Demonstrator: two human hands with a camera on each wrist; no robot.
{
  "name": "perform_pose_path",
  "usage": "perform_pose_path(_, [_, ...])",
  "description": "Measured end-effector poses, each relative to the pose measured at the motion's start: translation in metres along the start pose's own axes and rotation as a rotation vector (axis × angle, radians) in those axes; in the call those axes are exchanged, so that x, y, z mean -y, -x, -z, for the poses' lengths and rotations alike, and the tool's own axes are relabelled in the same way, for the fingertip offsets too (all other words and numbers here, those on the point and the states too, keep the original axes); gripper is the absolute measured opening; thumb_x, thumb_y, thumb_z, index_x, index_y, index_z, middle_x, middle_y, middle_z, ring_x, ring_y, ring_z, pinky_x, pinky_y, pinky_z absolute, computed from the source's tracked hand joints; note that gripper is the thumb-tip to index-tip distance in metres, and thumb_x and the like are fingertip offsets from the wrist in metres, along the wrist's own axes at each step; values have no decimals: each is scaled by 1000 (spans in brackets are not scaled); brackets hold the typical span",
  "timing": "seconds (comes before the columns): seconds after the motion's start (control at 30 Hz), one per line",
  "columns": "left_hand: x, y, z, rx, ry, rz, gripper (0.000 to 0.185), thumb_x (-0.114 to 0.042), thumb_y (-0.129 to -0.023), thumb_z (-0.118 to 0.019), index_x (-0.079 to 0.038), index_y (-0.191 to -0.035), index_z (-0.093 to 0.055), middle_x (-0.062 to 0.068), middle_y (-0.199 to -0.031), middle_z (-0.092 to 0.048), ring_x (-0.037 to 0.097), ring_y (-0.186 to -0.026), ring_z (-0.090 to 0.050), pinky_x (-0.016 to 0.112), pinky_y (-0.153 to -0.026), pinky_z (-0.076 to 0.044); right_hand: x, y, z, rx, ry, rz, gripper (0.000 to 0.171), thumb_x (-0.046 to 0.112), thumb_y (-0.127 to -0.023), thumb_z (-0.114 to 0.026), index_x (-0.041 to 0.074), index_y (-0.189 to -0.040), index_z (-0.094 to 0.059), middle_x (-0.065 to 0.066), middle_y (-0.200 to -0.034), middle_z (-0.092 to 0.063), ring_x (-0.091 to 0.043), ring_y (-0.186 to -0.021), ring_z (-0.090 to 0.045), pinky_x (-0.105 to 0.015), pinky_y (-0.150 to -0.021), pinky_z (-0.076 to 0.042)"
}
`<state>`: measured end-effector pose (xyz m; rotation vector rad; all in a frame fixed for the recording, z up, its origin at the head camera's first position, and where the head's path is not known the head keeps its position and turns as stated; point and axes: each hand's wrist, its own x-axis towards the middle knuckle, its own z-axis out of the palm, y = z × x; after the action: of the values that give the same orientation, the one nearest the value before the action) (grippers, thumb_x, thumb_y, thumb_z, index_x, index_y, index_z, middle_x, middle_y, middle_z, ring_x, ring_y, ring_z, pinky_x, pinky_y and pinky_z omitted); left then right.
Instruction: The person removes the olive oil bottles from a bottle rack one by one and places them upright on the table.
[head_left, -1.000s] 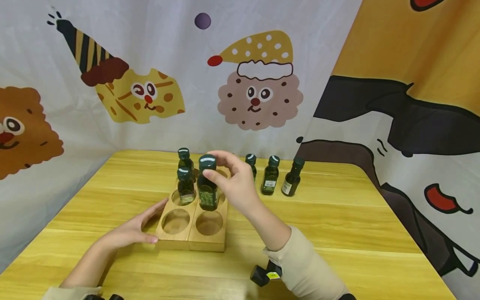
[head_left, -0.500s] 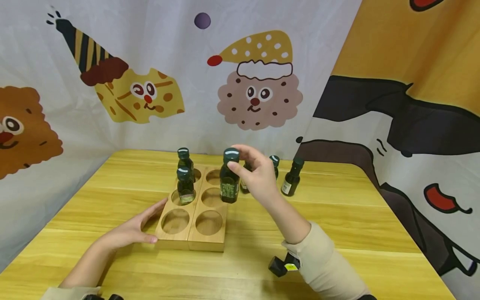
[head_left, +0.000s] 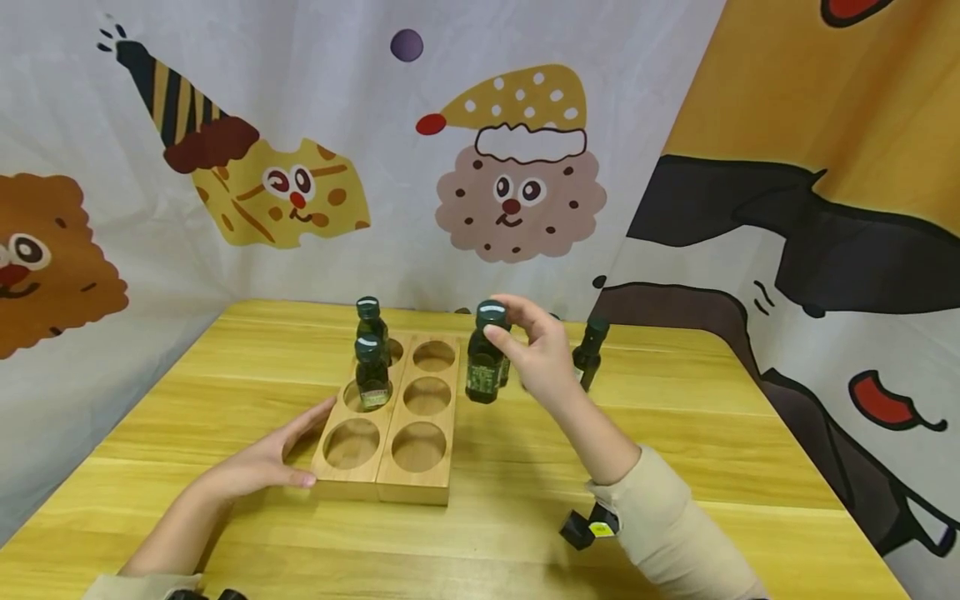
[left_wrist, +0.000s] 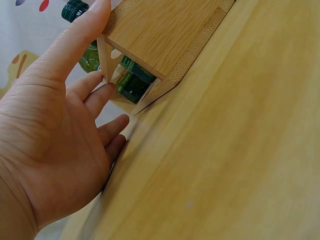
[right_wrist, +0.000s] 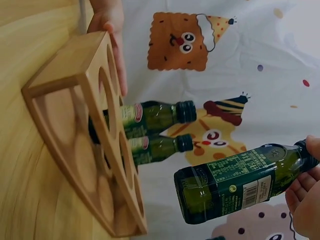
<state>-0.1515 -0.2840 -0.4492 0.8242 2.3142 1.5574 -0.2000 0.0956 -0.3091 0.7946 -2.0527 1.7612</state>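
My right hand (head_left: pixel 538 354) pinches the neck of a small green glass bottle (head_left: pixel 483 371), upright in the air just right of a wooden bottle rack (head_left: pixel 414 492). The right wrist view shows the labelled bottle (right_wrist: pixel 230 187) apart from the rack (right_wrist: pixel 60 62). Two similar bottles stand in the rack's left row, one in the middle hole (head_left: pixel 372 379) and one in the back hole (head_left: pixel 369 329). With relaxed fingers, my left hand (head_left: pixel 258 462) touches the rack's left side, its thumb at the front corner. In the left wrist view, the hand (left_wrist: pixel 60 135) lies beside the wooden wall (left_wrist: pixel 155 35).
A slimmer dark bottle (head_left: pixel 588 358) stands on the table (head_left: pixel 675 433) behind the right hand. Other bottles there are mostly hidden by that hand and the held bottle. A cartoon-printed curtain (head_left: pixel 360 100) hangs behind the table's far edge.
From above the rack's right row, the right hand has carried the bottle rightward, past the rack's right edge. My left hand and the rack stay put.
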Motion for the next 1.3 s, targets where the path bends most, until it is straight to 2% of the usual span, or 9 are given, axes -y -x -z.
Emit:
perform_pose_path(0.23, [-1,0,-1,1,-1,-6,98,-11,-79,-75,-9,-154,-12,24,-155,-12,52,-134,-12,76,-96,-5,-11,0,7,-19,57,-62,33,0,-88,-66,-1,-121,-61,-14,-109,-64,-19,-97,-58,-20,-63,-46])
perform_pose_path(0.43, [1,1,0,-5,5,3,99,-11,-79,-75,-5,-154,-11,25,-155,-11,51,-134,-13,75,-96,-5,-22,-1,11,-28,60,-65,32,-4,-88,-64,-6,-120,-60,-18,-110,-63,-20,-100,-58,-25,-77,-51])
perform_pose_path(0.57, [3,1,0,-7,3,10,99,-10,-79,-75,-7,-154,-11,24,-156,-11,50,-134,-13,75,-96,-5,-31,2,12,-37,44,-44,31,1,-88,-66,-3,-118,-62,-15,-109,-64,-20,-98,-59,-29,-79,-51])
perform_pose_path(0.63, [4,1,0,-6,11,17,99,-10,-79,-75,-11,-155,-11,22,-156,-11,45,-136,-13,75,-97,-5,-37,3,12,-35,37,-42,31,2,-89,-67,-3,-118,-62,-15,-109,-64,-21,-98,-58,-29,-79,-51])
perform_pose_path(0.73, [4,1,0,-1,16,10,99,-11,-79,-75,-13,-155,-12,22,-156,-10,45,-136,-13,74,-97,-4,-31,6,10,-32,45,-71,30,1,-89,-65,-5,-118,-61,-18,-110,-63,-24,-98,-58,-27,-81,-50])
perform_pose_path(0.9, [3,1,0,1,12,0,99,-12,-80,-75,-7,-154,-10,24,-156,-10,51,-135,-11,75,-97,-4,-21,10,7,-40,109,-105,31,-3,-89,-64,-10,-119,-59,-23,-111,-63,-27,-99,-58,-27,-82,-49])
perform_pose_path(1.13, [2,0,0,0,6,-2,98,-13,-80,-75,-12,-155,-12,25,-156,-10,50,-135,-12,74,-98,-6,-63,15,9,-56,93,-127,35,2,-88,-67,-4,-122,-60,-19,-119,-62,-29,-105,-56,-44,-91,-46])
perform_pose_path(1.3, [2,0,0,3,7,-3,99,-13,-80,-75,-5,-154,-10,25,-155,-10,50,-134,-12,74,-98,-6,-74,19,7,-66,110,-124,36,7,-87,-70,0,-122,-62,-15,-117,-64,-26,-104,-58,-42,-91,-47])
